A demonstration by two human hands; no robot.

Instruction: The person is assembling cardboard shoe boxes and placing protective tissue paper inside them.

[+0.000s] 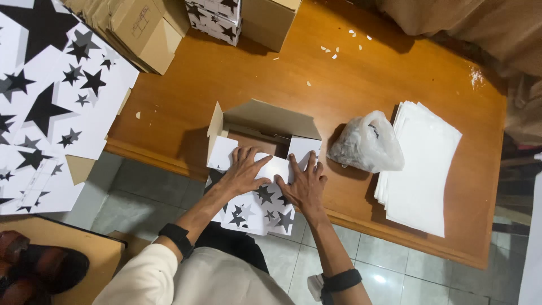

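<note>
Both hands lay flat and spread on a half-folded carton (pixel 264 169) at the middle of the frame, at the near edge of the wooden worktop (pixel 361 90). The carton was white with black and grey stars outside and plain brown inside; its brown back flap stood up behind the fingers, and its star-printed front panel hung over the worktop's edge towards the person's lap. The left hand (pixel 244 172) pressed palm down on the left white flap, fingers splayed and gripping nothing. The right hand (pixel 305 183) lay just beside it, also open and flat, its fingertips on the right flap. A dark band sat on each wrist.

Just right of the carton, a crumpled clear plastic bag (pixel 367 142) rested on the worktop, touching a stack of plain white sheets (pixel 420 169) at the right of the frame. In the upper left, a wide spread of flat star-printed sheets (pixel 51 101) overlapped the worktop's corner. Along the top edge were brown cardboard pieces (pixel 141 31) and a finished star box (pixel 217 17) beside a brown carton. Small white paper scraps (pixel 333 51) dotted the wood near the top centre. Grey floor tiles (pixel 147 186) showed below.
</note>
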